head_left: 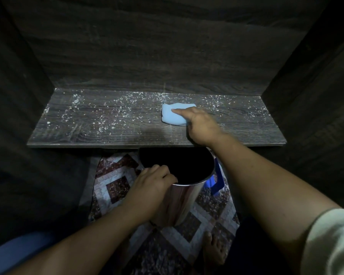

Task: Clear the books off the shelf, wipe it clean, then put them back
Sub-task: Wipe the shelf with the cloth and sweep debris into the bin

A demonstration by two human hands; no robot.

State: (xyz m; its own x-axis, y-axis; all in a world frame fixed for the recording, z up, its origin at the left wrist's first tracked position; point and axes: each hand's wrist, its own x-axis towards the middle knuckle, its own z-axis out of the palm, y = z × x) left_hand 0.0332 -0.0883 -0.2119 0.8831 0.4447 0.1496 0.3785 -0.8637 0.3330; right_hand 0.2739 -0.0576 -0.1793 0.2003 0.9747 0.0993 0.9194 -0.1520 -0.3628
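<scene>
The dark wood-grain shelf (pixel 111 124) holds no books and is strewn with white crumbs and dust, thickest at the left and along the back. A light blue cloth (pixel 172 116) lies folded on the shelf right of centre. My right hand (pixel 202 126) holds the cloth down against the board, its fingers curled round the cloth's right side. My left hand (pixel 153 185) grips the near rim of a shiny metal bin (pixel 184 197) held just below the shelf's front edge.
Dark side panels and a back wall (pixel 167 46) enclose the shelf. Below lies a patterned tiled floor (pixel 115 185), a blue plastic stool (pixel 216 179) behind the bin, and a bare foot (pixel 213 249) at the bottom.
</scene>
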